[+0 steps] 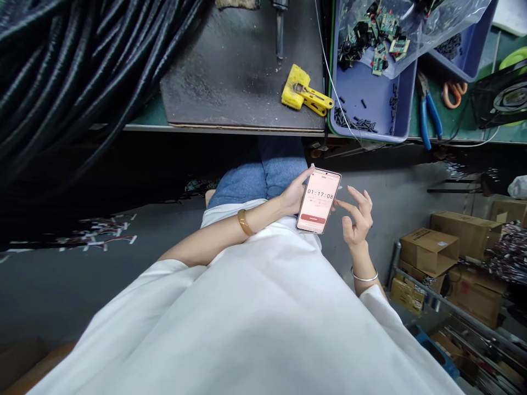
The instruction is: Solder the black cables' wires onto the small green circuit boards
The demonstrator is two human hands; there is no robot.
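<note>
Over my lap, my left hand [294,196] is closed around a smartphone [318,203], with the thumb along its upper left edge. A pinkish screen faces up and reads 01:17:08, with a red button near the bottom. To the right of the phone is my right hand [357,215], its fingers apart and holding nothing. One of its fingertips comes close to the phone's right edge; I cannot tell whether it touches.
Ahead, a workbench bears a dark board [239,71], a yellow sponge [292,88] with a yellow tool, and a soldering iron [280,33]. A blue bin [370,88] holds circuit boards and black tubes. Blue-handled pliers [428,112], black cables [74,66] and cardboard boxes [430,247] lie around.
</note>
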